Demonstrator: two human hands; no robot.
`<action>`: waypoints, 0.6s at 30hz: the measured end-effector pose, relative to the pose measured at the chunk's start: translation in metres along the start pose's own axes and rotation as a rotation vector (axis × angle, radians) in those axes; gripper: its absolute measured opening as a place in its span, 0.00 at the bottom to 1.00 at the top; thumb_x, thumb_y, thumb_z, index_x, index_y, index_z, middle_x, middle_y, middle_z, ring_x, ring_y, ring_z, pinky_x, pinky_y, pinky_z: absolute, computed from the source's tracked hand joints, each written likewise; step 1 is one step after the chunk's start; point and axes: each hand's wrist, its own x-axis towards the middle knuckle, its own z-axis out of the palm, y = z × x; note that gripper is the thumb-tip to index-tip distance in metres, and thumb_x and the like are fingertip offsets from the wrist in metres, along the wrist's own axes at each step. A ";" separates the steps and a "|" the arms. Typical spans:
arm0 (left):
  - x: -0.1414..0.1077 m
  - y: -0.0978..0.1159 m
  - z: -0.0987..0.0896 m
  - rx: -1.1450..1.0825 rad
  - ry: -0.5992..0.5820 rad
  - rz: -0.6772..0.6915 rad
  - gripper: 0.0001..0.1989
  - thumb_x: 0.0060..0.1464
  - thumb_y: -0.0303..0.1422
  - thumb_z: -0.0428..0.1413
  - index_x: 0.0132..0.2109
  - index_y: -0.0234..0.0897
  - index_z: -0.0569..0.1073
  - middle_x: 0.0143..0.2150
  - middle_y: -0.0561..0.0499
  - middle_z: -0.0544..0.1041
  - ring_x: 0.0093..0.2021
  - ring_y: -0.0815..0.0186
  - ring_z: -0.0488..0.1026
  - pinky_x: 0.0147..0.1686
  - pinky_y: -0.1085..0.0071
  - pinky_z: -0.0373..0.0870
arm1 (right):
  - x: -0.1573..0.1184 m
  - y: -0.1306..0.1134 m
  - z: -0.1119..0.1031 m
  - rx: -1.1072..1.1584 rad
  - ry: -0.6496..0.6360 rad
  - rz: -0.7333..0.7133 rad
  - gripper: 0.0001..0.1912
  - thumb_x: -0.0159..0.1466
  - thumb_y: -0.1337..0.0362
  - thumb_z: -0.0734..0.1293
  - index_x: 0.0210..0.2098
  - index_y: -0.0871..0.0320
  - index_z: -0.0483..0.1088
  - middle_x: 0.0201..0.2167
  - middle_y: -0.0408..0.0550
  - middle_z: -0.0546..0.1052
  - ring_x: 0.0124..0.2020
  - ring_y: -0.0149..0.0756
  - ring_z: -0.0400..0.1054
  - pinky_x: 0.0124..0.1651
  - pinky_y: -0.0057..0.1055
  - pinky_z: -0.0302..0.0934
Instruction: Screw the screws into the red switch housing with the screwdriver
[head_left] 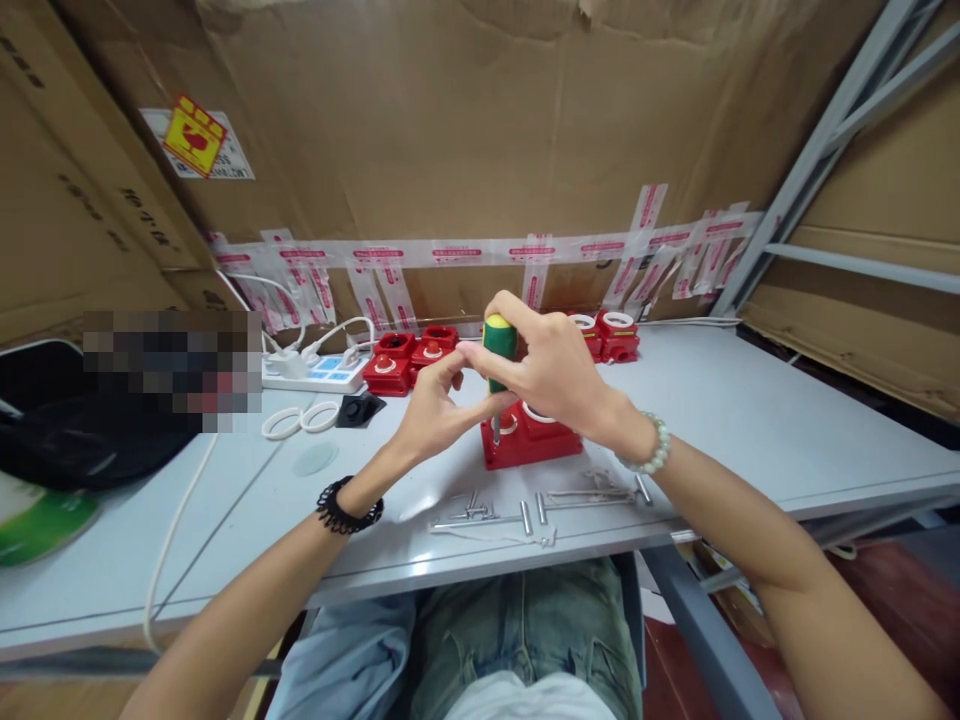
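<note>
My right hand is closed around the green and yellow handle of a screwdriver, which stands upright. Its metal shaft reaches down to the left front corner of a red box-shaped housing on the table. Across the lower end of the handle lies the thumb of my left hand, whose curled fingers are partly hidden behind it. A white ring and a round red part show on top of the housing, partly covered by my hands. In front of it lie several metal pins and screws.
More red housings stand at the back left, others at the back right. White rings, a black part and a clear disc lie left, near a power strip. A cardboard wall rises behind.
</note>
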 end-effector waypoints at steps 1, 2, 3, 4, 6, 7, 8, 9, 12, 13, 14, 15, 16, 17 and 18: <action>0.000 -0.001 0.000 -0.021 0.025 -0.002 0.13 0.48 0.40 0.65 0.34 0.37 0.72 0.29 0.55 0.71 0.30 0.69 0.63 0.31 0.71 0.61 | -0.001 -0.001 0.002 -0.002 0.001 -0.008 0.14 0.63 0.52 0.64 0.38 0.58 0.68 0.21 0.38 0.67 0.22 0.28 0.57 0.29 0.28 0.51; 0.000 -0.003 0.000 -0.052 0.031 -0.002 0.13 0.47 0.39 0.66 0.33 0.37 0.72 0.28 0.54 0.71 0.29 0.69 0.63 0.31 0.71 0.61 | -0.002 -0.002 0.002 0.022 -0.017 -0.033 0.15 0.64 0.52 0.63 0.41 0.58 0.68 0.25 0.40 0.71 0.24 0.30 0.60 0.31 0.28 0.53; 0.000 -0.004 -0.001 -0.084 0.021 0.000 0.13 0.47 0.39 0.66 0.33 0.37 0.72 0.29 0.54 0.72 0.30 0.68 0.64 0.32 0.71 0.62 | -0.003 -0.002 0.000 0.067 -0.050 -0.073 0.15 0.65 0.54 0.62 0.45 0.58 0.67 0.31 0.43 0.74 0.28 0.31 0.64 0.34 0.29 0.56; 0.001 -0.004 -0.003 -0.113 -0.002 0.001 0.12 0.48 0.38 0.65 0.33 0.37 0.73 0.29 0.53 0.73 0.30 0.68 0.66 0.32 0.70 0.63 | -0.004 -0.002 -0.002 0.126 -0.091 -0.120 0.16 0.66 0.57 0.61 0.49 0.58 0.66 0.39 0.46 0.76 0.33 0.33 0.67 0.38 0.30 0.59; 0.001 -0.003 -0.006 -0.157 -0.066 -0.007 0.10 0.50 0.37 0.64 0.35 0.37 0.74 0.31 0.51 0.75 0.31 0.67 0.68 0.33 0.70 0.64 | -0.005 0.001 -0.007 0.249 -0.168 -0.201 0.18 0.67 0.64 0.58 0.56 0.57 0.62 0.51 0.49 0.73 0.40 0.33 0.68 0.43 0.31 0.61; 0.001 -0.002 -0.007 -0.173 -0.096 -0.015 0.09 0.52 0.37 0.63 0.37 0.37 0.75 0.32 0.51 0.76 0.32 0.67 0.69 0.34 0.70 0.65 | -0.005 0.002 -0.008 0.289 -0.186 -0.224 0.19 0.67 0.66 0.58 0.57 0.56 0.61 0.54 0.49 0.72 0.42 0.32 0.69 0.45 0.31 0.62; 0.001 -0.001 -0.007 -0.186 -0.119 -0.022 0.09 0.52 0.37 0.62 0.38 0.37 0.75 0.33 0.50 0.77 0.33 0.66 0.70 0.34 0.70 0.65 | -0.004 0.004 -0.008 0.305 -0.179 -0.233 0.19 0.66 0.67 0.58 0.56 0.56 0.62 0.54 0.48 0.72 0.42 0.32 0.69 0.45 0.31 0.62; 0.001 0.000 -0.007 -0.195 -0.128 -0.026 0.09 0.53 0.36 0.62 0.39 0.37 0.75 0.34 0.50 0.77 0.34 0.66 0.71 0.34 0.70 0.66 | -0.004 0.006 -0.007 0.301 -0.150 -0.228 0.17 0.66 0.67 0.59 0.54 0.56 0.63 0.51 0.48 0.73 0.40 0.31 0.68 0.45 0.31 0.62; 0.001 0.003 -0.002 -0.172 -0.047 -0.013 0.10 0.50 0.34 0.64 0.37 0.38 0.73 0.33 0.52 0.75 0.33 0.68 0.70 0.33 0.71 0.65 | -0.004 0.007 0.003 0.242 -0.018 -0.151 0.11 0.64 0.61 0.66 0.45 0.57 0.67 0.35 0.43 0.74 0.31 0.30 0.64 0.38 0.30 0.60; 0.001 0.003 -0.001 -0.159 -0.007 -0.004 0.10 0.49 0.34 0.65 0.35 0.38 0.72 0.32 0.53 0.74 0.32 0.69 0.68 0.32 0.72 0.64 | -0.004 0.007 0.006 0.224 0.016 -0.115 0.11 0.63 0.59 0.67 0.42 0.57 0.67 0.31 0.41 0.72 0.28 0.29 0.62 0.35 0.29 0.59; 0.000 0.002 0.000 -0.147 0.022 0.004 0.11 0.48 0.34 0.66 0.33 0.38 0.71 0.30 0.54 0.72 0.31 0.69 0.67 0.32 0.72 0.63 | -0.004 0.007 0.008 0.211 0.041 -0.085 0.11 0.62 0.57 0.67 0.40 0.57 0.67 0.28 0.40 0.71 0.27 0.29 0.61 0.34 0.29 0.59; 0.000 0.002 0.000 -0.138 0.034 0.007 0.11 0.48 0.34 0.66 0.31 0.37 0.71 0.29 0.54 0.71 0.30 0.69 0.66 0.32 0.72 0.63 | -0.005 0.007 0.008 0.208 0.054 -0.071 0.11 0.62 0.56 0.67 0.39 0.57 0.67 0.28 0.40 0.70 0.27 0.29 0.61 0.34 0.29 0.59; 0.000 0.001 -0.001 -0.137 0.028 0.004 0.10 0.49 0.35 0.65 0.31 0.37 0.71 0.29 0.54 0.71 0.30 0.69 0.67 0.32 0.71 0.64 | -0.005 0.007 0.007 0.221 0.050 -0.074 0.11 0.62 0.57 0.67 0.39 0.57 0.67 0.29 0.41 0.71 0.29 0.30 0.63 0.35 0.30 0.59; 0.000 0.000 -0.002 -0.143 0.006 -0.002 0.10 0.50 0.35 0.64 0.32 0.37 0.72 0.29 0.53 0.72 0.31 0.68 0.68 0.34 0.71 0.65 | -0.005 0.007 0.005 0.252 0.025 -0.090 0.10 0.63 0.58 0.66 0.41 0.57 0.68 0.32 0.42 0.73 0.32 0.31 0.65 0.38 0.30 0.60; 0.000 -0.001 -0.003 -0.150 -0.025 -0.013 0.09 0.52 0.36 0.63 0.33 0.36 0.73 0.31 0.52 0.74 0.33 0.67 0.69 0.35 0.69 0.66 | -0.006 0.008 0.002 0.300 -0.017 -0.110 0.11 0.64 0.60 0.65 0.44 0.57 0.68 0.36 0.43 0.74 0.36 0.31 0.66 0.40 0.30 0.61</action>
